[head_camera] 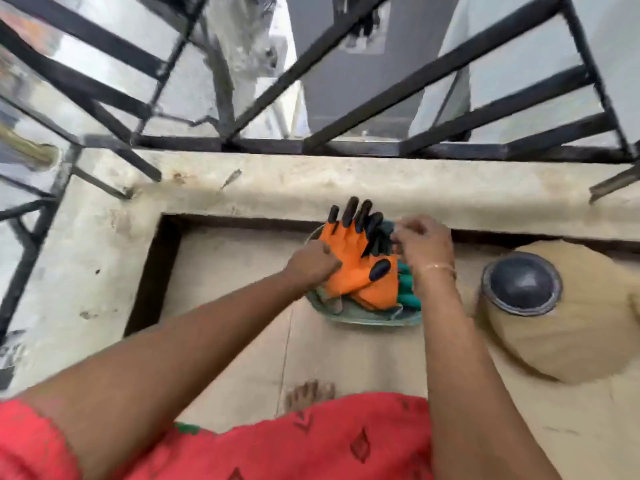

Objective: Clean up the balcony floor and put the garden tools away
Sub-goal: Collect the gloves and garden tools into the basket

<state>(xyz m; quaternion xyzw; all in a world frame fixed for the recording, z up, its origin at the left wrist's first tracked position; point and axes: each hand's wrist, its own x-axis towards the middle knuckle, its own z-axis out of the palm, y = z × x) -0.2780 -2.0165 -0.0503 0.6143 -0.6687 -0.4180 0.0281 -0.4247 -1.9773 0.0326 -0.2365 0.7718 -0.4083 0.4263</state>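
Left hand (pixel 313 261) gripping orange gloves (pixel 349 261) over green bucket (pixel 363 321) sitting on balcony floor (pixel 225 306). Right hand (pixel 425 244) curling at gloves' black tips; grip unclear. Green-handled tools (pixel 408 289) lying in bucket.

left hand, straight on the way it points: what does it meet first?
The orange gloves: the left hand grips them over the bucket. Beyond them, likely the right hand; depth unclear.

Bare floor (pixel 225 271) left of bucket (pixel 363 321): open passage. Far side blocked by parapet wall (pixel 311 195), railing (pixel 346 147) above. Right crowded by lidded pot (pixel 571 337); gloves (pixel 349 268) fill bucket.
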